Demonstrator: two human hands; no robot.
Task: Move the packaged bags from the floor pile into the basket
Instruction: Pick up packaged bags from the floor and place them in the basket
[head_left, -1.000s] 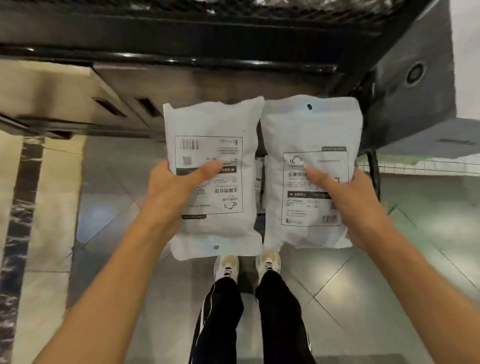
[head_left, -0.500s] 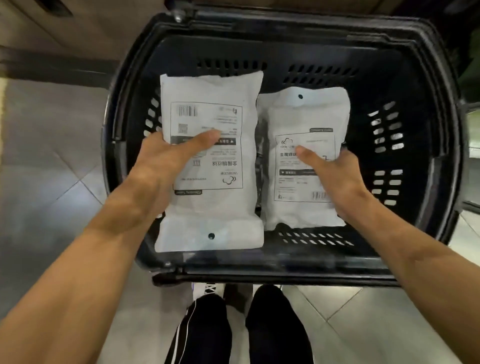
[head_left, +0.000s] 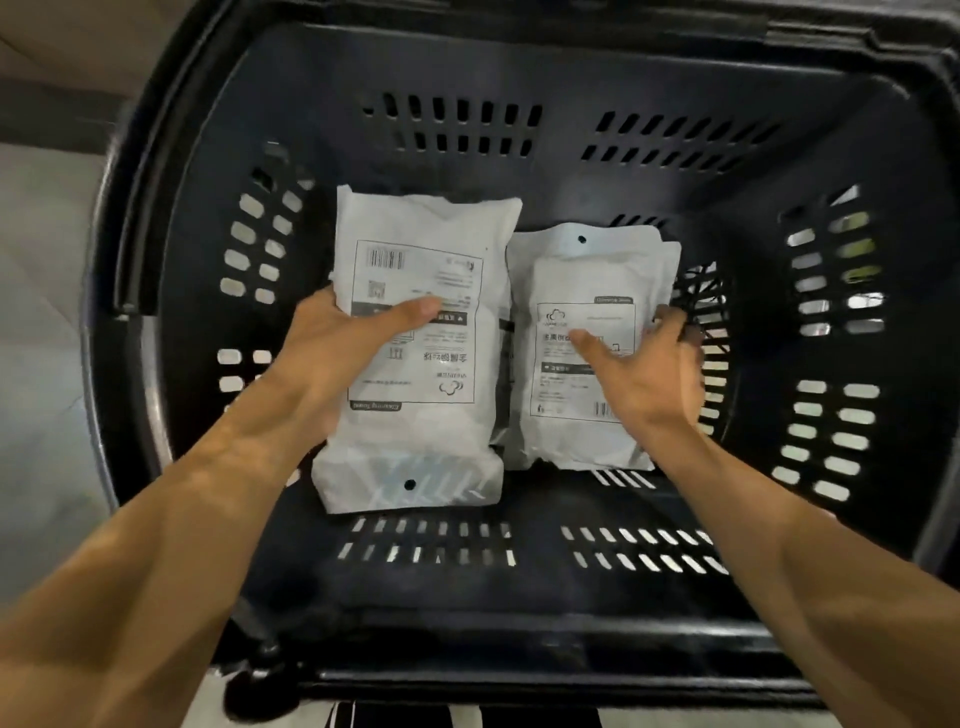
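Observation:
A dark plastic basket (head_left: 857, 130) with slotted walls fills the view below me. My left hand (head_left: 343, 348) grips a white packaged bag (head_left: 431, 426) by its left edge, thumb across the printed label, and holds it inside the basket above the bottom. A second white bag (head_left: 587, 270) lies lower, on the basket's bottom to the right, on top of what looks like more white packaging. My right hand (head_left: 644, 379) hovers over that bag's right side with fingers spread and loose, and its thumb touches the label.
Grey tiled floor (head_left: 47, 364) shows to the left of the basket. The basket's rim (head_left: 130, 234) and a handle bar run along its left side. My dark trouser legs show just under the near rim.
Both hands sank with the bags from above the rim deep into the basket. The right bag came to rest lower and my right hand loosened off it; my left hand keeps its grip.

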